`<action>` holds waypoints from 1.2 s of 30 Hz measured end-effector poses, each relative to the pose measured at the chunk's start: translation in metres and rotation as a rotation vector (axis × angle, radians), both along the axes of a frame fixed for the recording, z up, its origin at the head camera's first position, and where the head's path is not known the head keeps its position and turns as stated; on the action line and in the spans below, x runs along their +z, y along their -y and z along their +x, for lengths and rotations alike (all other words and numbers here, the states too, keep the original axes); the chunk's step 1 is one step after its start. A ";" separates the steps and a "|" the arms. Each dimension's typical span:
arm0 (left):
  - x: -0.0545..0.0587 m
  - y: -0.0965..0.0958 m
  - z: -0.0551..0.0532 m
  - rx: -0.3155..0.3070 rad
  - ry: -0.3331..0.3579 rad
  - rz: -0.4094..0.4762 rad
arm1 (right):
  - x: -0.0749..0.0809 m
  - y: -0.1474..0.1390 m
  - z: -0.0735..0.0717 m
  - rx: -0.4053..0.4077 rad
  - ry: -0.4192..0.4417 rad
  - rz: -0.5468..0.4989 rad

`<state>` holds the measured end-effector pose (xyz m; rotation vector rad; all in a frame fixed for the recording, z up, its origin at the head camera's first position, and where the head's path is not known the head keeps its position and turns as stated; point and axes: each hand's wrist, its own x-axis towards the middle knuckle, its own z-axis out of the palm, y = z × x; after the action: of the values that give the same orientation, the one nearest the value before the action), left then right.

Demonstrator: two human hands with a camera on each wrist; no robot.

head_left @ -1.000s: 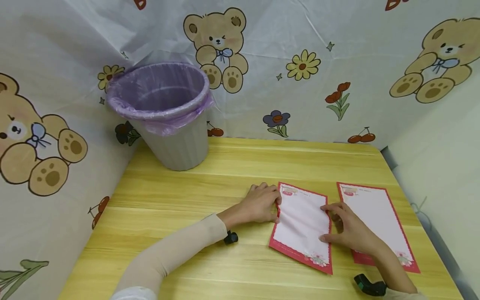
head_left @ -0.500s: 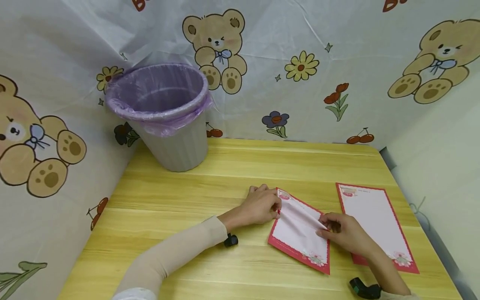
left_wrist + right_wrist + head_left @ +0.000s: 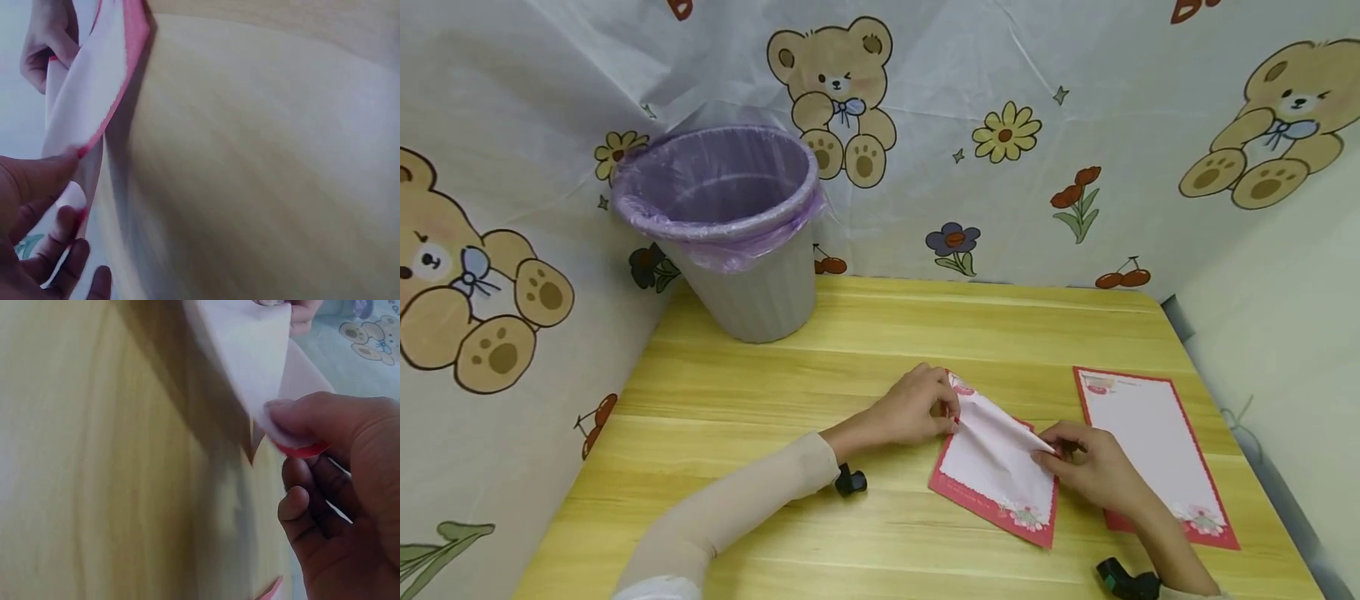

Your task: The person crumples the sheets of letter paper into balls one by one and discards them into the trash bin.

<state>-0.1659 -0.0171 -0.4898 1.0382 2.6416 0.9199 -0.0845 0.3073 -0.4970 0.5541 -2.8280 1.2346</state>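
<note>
Red-bordered white rectangular paper [image 3: 992, 460] bows over the yellow wood-grain table [image 3: 790, 533], pinched at its left edge by the left hand [image 3: 913, 408] and at its right by the right hand [image 3: 1096, 468], near a second red-bordered white sheet [image 3: 1146, 437].

The right hand [image 3: 362, 444] pinches the red edge of the sheet [image 3: 250, 350] between thumb and fingers, the remaining fingers bent below. The sheet curves above the desk [image 3: 112, 487], whose wood carries a long shadow. The left hand [image 3: 303, 312] (only partly in view) touches the sheet's far part. Beyond the desk's edge, the cloth [image 3: 340, 359] bears a printed bear [image 3: 378, 340].
</note>
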 end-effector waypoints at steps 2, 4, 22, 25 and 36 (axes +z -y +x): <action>0.004 0.006 -0.001 0.005 0.005 0.080 | 0.004 0.001 0.001 0.006 -0.012 -0.040; 0.010 0.012 0.000 0.021 0.032 0.162 | 0.007 0.003 0.001 0.020 -0.024 -0.099; 0.034 0.043 0.016 -0.034 -0.031 0.579 | 0.037 0.032 0.002 0.106 -0.022 -0.502; 0.034 0.044 0.017 -0.043 -0.045 0.593 | 0.040 0.037 0.002 0.117 -0.028 -0.537; 0.036 0.049 0.020 -0.110 0.173 0.647 | 0.048 0.047 0.005 0.120 -0.114 -0.520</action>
<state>-0.1463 -0.0657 -0.4538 1.1335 2.1531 1.8054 -0.0795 0.2600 -0.4487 0.7352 -2.2685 1.8025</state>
